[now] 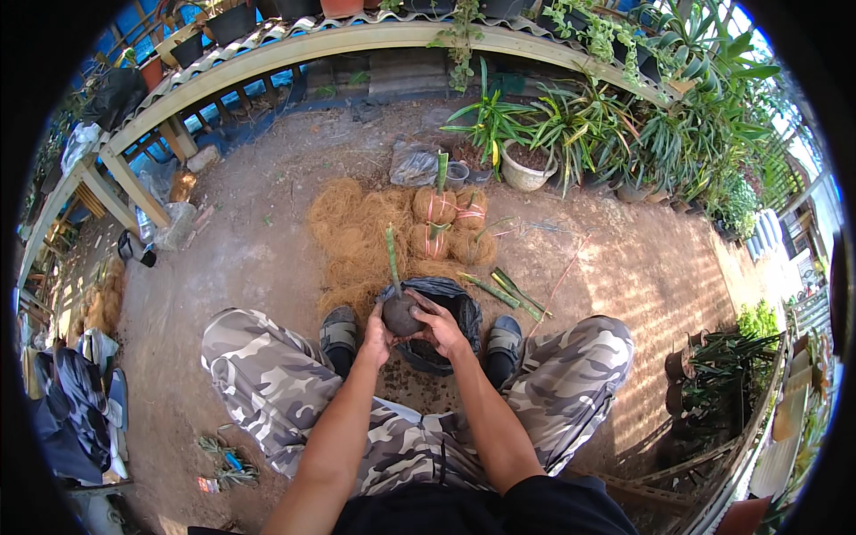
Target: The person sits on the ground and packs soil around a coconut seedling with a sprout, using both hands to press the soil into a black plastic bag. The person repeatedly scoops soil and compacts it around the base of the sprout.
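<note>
Between my two hands is a round ball of dark soil (pixel 401 315), with a green snake plant cutting (pixel 392 257) standing up from its top. My left hand (pixel 377 336) presses the ball's left side. On the right side, my right hand (pixel 438 323) curves around it, thumb towards the front. The ball is held over the left part of a black plastic bag (pixel 461 301), which stands open on the ground with dark soil inside. My hands hide part of the bag's rim.
Beyond the bag lie loose brown coconut fibre (pixel 358 231) and several fibre-wrapped balls (pixel 435 206) tied with pink string. Cut green leaf pieces (pixel 515 294) rest to the right. Potted plants (pixel 528 164) line the back right, and a wooden bench (pixel 348 45) spans the back.
</note>
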### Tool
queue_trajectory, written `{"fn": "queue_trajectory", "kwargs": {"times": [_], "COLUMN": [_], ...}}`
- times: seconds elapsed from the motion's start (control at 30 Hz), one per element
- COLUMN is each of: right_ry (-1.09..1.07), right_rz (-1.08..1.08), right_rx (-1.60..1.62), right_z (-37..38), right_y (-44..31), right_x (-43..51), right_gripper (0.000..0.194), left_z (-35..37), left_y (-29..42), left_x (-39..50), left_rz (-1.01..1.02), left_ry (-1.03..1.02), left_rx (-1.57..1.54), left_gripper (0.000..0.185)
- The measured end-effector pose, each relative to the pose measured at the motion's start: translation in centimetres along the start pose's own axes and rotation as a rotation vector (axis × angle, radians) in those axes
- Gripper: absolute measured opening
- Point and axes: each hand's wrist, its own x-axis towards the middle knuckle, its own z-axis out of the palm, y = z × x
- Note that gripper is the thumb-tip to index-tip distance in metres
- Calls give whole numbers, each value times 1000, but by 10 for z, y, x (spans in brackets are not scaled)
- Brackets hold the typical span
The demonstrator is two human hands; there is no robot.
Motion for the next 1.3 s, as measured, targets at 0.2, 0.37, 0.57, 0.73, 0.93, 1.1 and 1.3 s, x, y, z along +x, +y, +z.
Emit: {"fn": "queue_trajectory", "kwargs": {"times": [0.2,0.37,0.57,0.73,0.93,1.1,1.3], "right_ry": [96,139,192,332,557,661,337], "right_rz": [26,12,31,-451,-325,-348,-507], "right_rx": [11,61,-29,-678,-540,-736,-678], "right_z": [5,10,12,19,36,44,19], "right_y": [-5,-8,-10,-5,-7,2,5], "right_x": [-2,-5,0,12,13,10,14], "right_gripper": [44,35,40,53,43,51,58], "left_z": [11,16,21,32,38,31,9], "left_y": [0,1,6,10,3,-10,-29], "left_x": [-4,-7,-7,-10,-5,3,24], "left_rz": [50,22,79,56,54,-62,-190], "left_ry": [94,177,209,230,195,160,122], "left_rx": [6,75,18,26,-82,-429,-497], "left_gripper": [56,57,56,58,53,51,42]}}
